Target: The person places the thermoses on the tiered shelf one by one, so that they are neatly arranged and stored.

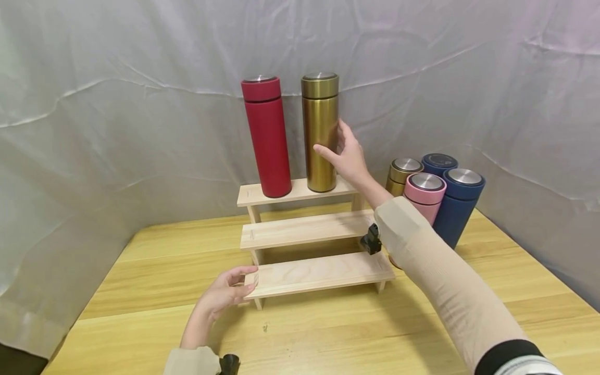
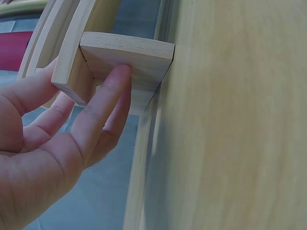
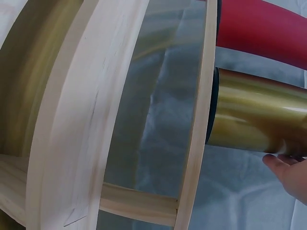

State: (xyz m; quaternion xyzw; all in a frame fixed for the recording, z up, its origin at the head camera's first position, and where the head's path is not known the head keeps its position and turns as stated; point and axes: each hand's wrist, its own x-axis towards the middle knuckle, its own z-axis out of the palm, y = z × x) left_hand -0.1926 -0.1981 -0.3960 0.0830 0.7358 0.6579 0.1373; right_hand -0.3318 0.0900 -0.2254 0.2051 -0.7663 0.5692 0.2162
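On the top step of a three-tier wooden shelf [image 1: 319,272] stand a red thermos bottle [image 1: 268,140] and, to its right, a gold thermos bottle [image 1: 321,135]. Both are upright with steel-topped lids. My right hand [image 1: 348,156] holds the gold bottle from its right side, thumb across the front and fingers partly hidden behind. In the right wrist view, the gold bottle's base [image 3: 213,108] meets the top board. My left hand [image 1: 227,289] grips the left end of the lowest step. In the left wrist view, fingers [image 2: 103,96] press the side leg under the board [image 2: 72,72].
Right of the shelf, a pink bottle [image 1: 425,192], a shorter-looking gold bottle [image 1: 396,174] and two blue bottles [image 1: 457,208] stand close together, partly behind my right sleeve. A grey cloth [image 1: 140,104] hangs behind the wooden table [image 1: 140,291].
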